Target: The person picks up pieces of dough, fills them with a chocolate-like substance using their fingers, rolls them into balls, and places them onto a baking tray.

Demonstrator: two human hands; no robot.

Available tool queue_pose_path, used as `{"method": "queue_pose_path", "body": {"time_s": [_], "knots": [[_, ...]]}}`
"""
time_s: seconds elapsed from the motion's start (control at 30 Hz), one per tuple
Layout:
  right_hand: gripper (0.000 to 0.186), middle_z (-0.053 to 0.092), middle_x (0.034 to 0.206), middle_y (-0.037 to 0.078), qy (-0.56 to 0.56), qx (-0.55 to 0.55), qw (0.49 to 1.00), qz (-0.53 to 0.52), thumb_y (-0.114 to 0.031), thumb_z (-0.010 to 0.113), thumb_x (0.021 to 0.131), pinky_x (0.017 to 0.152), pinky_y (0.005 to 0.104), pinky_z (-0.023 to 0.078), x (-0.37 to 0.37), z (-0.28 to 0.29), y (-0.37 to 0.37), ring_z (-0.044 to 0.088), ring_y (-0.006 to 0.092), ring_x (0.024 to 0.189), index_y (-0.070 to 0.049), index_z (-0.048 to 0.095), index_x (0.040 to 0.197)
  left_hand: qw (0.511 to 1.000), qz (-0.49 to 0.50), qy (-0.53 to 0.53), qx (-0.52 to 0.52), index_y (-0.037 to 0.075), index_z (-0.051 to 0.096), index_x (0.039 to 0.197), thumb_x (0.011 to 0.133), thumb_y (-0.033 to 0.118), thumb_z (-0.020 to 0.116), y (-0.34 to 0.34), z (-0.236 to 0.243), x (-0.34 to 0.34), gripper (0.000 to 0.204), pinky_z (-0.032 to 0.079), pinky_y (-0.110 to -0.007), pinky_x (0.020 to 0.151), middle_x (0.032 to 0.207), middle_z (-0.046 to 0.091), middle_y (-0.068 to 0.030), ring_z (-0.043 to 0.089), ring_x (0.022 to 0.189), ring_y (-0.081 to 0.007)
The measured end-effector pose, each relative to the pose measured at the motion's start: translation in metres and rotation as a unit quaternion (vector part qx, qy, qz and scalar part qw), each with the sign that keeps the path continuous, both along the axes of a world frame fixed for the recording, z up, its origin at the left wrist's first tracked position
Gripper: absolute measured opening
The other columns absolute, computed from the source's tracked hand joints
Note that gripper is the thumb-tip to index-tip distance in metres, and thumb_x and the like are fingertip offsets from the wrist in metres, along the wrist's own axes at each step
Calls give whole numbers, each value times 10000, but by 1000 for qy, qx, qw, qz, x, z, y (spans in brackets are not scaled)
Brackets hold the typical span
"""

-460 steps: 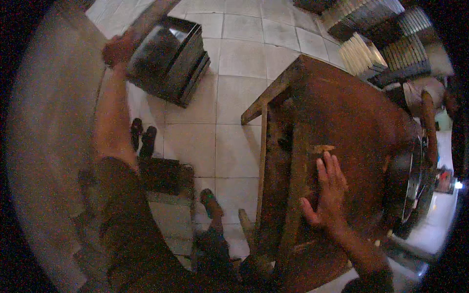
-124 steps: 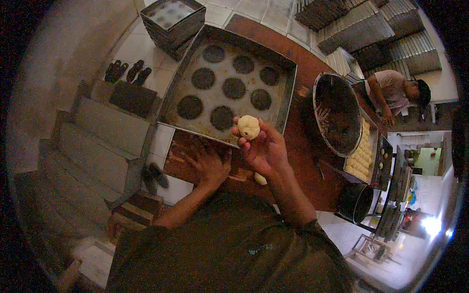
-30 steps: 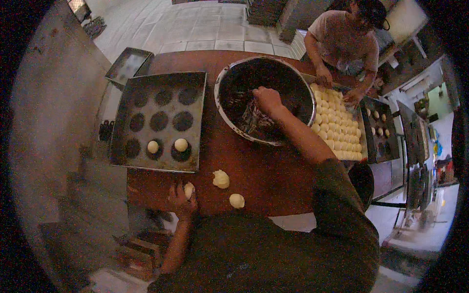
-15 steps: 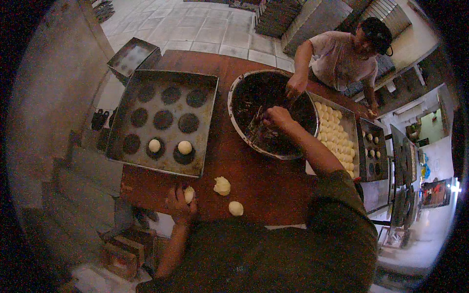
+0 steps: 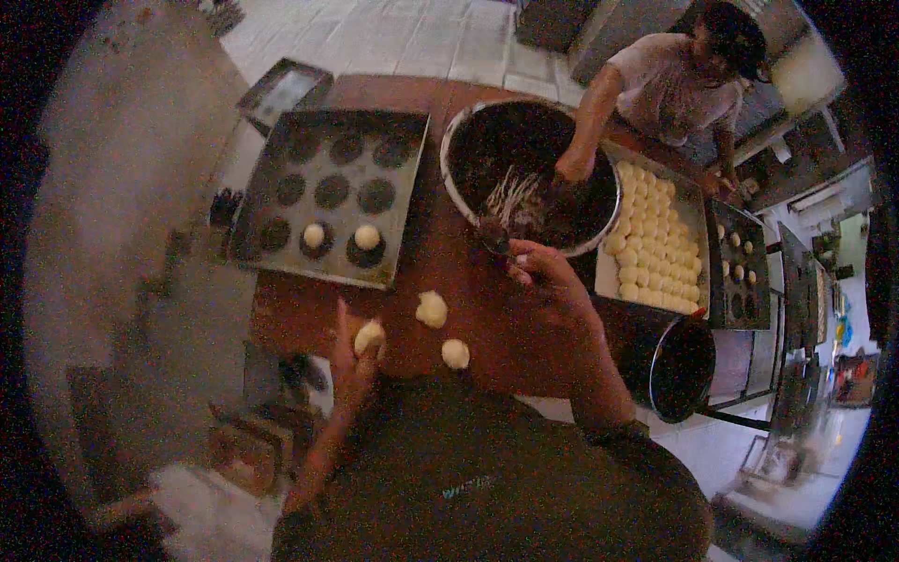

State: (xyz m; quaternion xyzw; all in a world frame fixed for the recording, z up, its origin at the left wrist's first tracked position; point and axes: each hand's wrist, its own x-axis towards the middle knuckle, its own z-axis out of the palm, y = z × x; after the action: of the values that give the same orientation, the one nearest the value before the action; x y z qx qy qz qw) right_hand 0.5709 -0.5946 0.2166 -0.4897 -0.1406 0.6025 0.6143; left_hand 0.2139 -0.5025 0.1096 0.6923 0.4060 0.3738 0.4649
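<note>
My left hand (image 5: 351, 370) is at the table's near left edge, cupping a pale piece of dough (image 5: 370, 335) with the fingers around it. My right hand (image 5: 545, 265) is at the near rim of a large round basin (image 5: 456, 192), its fingers pinching a dark clump of filling (image 5: 494, 234). Dark filling with some pale shreds (image 5: 517, 199) lies in the basin. Two more dough pieces rest on the table between my hands: a rough one (image 5: 431, 309) and a rounder one (image 5: 456, 354). A co-worker's hand (image 5: 576, 167) reaches into the basin from the far side.
On the left, a metal tray (image 5: 309, 217) with round dark moulds bears two dough balls. Right of the basin, a tray (image 5: 607, 272) is packed with dough balls, with another mould tray (image 5: 757, 304) beyond. A dark round container (image 5: 682, 370) stands near my right forearm.
My right hand has drawn back from inside the basin to its near rim, bringing a dark clump. My left hand has turned with the dough. The view has shifted.
</note>
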Motion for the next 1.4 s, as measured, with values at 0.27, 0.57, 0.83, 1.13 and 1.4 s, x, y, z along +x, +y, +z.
{"method": "queue_pose_path", "body": {"time_s": [0.27, 0.57, 0.83, 1.13, 1.4], "knots": [[375, 639, 835, -8, -313, -73, 939, 124, -123, 593, 957, 678, 253, 483, -61, -36, -51, 576, 81, 738, 17, 681, 1294, 937, -89, 337, 5, 36, 591, 1382, 976, 206, 615, -6, -142, -47, 440, 592, -416, 857, 1354, 645, -195, 705, 1044, -342], [458, 664, 839, 137, -653, 206, 728, -7, -65, 704, 862, 589, 378, 540, -111, -13, -23, 664, 249, 657, -88, 686, 1319, 725, -108, -413, -541, 41, 545, 1364, 1096, 434, 464, -15, 66, 91, 482, 516, -435, 1043, 1286, 662, -107, 634, 1199, -262], [419, 645, 840, 84, -781, 43, 599, 170, -191, 765, 852, 574, 415, 539, -57, -32, -52, 661, 298, 666, -163, 703, 1265, 792, -50, -401, -458, 63, 544, 1356, 1078, 480, 482, 1, 46, 73, 505, 522, -468, 1046, 1303, 628, -98, 608, 1221, -274], [1149, 673, 1240, 192, -708, 91, 693, 103, -340, 877, 787, 931, 461, 553, -45, -36, -20, 658, 371, 1139, -87, 155, 1643, 733, -93, -440, -510, 5, 538, 1388, 1052, 379, 489, 0, 79, 82, 505, 503, -468, 1073, 1354, 627, -144, 606, 1258, -308], [637, 663, 1317, 183, -541, 231, 777, 221, -182, 835, 838, 989, 405, 545, -74, 12, 5, 671, 340, 1183, -52, 589, 1412, 872, -77, -215, -433, -16, 509, 1461, 1007, 93, 614, -22, 79, 84, 480, 527, -335, 1032, 1322, 656, -105, 623, 1231, -210]]}}
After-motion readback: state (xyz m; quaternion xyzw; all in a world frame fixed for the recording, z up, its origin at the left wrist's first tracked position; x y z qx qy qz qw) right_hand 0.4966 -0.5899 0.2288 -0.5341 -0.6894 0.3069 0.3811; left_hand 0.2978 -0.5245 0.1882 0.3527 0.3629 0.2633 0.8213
